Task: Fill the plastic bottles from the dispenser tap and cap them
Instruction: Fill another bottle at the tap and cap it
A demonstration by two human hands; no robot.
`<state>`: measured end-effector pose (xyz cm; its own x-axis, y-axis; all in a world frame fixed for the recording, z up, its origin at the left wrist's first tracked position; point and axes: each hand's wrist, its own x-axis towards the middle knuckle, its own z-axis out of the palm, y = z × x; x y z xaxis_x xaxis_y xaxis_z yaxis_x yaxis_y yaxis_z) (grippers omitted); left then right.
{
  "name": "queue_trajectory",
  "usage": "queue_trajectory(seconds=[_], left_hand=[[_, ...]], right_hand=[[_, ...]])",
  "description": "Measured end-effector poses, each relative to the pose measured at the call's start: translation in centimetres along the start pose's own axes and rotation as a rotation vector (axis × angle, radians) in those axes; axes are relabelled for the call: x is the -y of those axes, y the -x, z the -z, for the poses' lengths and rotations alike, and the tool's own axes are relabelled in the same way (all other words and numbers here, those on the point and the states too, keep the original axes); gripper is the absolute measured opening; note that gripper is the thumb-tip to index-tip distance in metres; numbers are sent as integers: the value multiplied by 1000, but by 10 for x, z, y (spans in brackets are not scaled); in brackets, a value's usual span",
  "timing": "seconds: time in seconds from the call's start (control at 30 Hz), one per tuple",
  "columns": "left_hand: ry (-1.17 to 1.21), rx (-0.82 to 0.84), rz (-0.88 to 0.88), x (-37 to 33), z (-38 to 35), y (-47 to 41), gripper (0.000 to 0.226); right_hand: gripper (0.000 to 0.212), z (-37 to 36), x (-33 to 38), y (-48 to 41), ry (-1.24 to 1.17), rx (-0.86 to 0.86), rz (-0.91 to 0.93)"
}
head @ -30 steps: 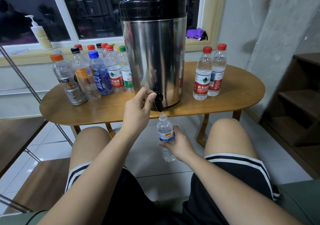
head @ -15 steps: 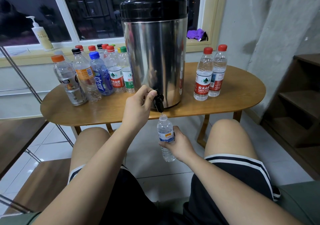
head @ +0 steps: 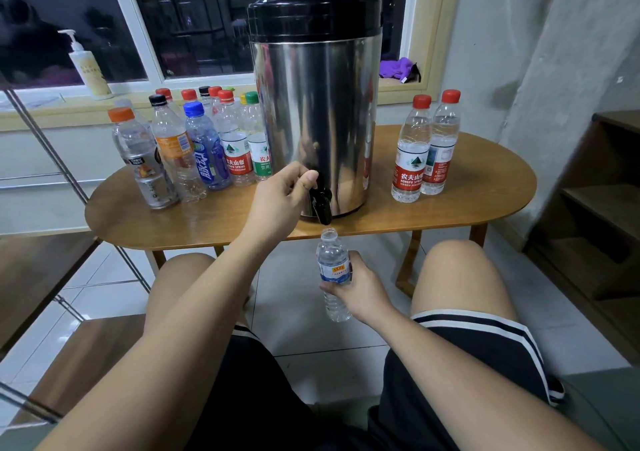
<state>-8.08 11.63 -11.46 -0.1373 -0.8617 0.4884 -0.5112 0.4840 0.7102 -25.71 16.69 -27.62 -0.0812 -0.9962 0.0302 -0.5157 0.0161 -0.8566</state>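
A tall steel dispenser (head: 313,118) with a black lid stands on the oval wooden table (head: 485,204). Its black tap (head: 322,204) juts over the table's front edge. My left hand (head: 280,204) grips the tap's lever, thumb on top. Just below the spout, my right hand (head: 356,286) holds a small uncapped clear bottle (head: 333,270) upright by its middle, mouth under the tap. Two capped red-label bottles (head: 424,152) stand to the dispenser's right. Several capped bottles (head: 194,149) with mixed caps cluster at its left.
A pump bottle (head: 88,67) and a purple cloth (head: 398,68) sit on the windowsill. Wooden shelves (head: 595,215) stand at the right, a metal rack frame (head: 69,180) and wooden boards at the left. My knees sit either side of the bottle, above a tiled floor.
Both hands and the bottle have barely moved; the view has only shifted slightly.
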Motion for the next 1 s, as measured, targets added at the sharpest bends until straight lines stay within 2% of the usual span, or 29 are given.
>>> queue_trajectory(seconds=[0.17, 0.3, 0.37, 0.43, 0.5, 0.6, 0.77, 0.87, 1.0], left_hand=[[129, -12, 61, 6, 1, 16, 35], [352, -78, 413, 30, -5, 31, 33], [331, -20, 607, 42, -7, 39, 31], [252, 100, 699, 53, -8, 47, 25], [197, 190, 672, 62, -8, 56, 18], [214, 212, 543, 67, -5, 64, 18], [118, 114, 339, 60, 0, 63, 41], [117, 42, 242, 51, -3, 66, 42], [130, 13, 197, 45, -13, 72, 43]], right_hand=[[59, 0, 1, 0, 3, 0, 1], [60, 0, 3, 1, 9, 15, -18], [60, -1, 2, 1, 15, 13, -26], [59, -2, 2, 2, 25, 19, -21], [59, -3, 2, 4, 33, 26, -11], [59, -4, 4, 6, 25, 36, 3], [62, -3, 7, 10, 26, 69, -2], [63, -4, 7, 12, 32, 90, 5], [63, -3, 6, 16, 29, 114, 23]])
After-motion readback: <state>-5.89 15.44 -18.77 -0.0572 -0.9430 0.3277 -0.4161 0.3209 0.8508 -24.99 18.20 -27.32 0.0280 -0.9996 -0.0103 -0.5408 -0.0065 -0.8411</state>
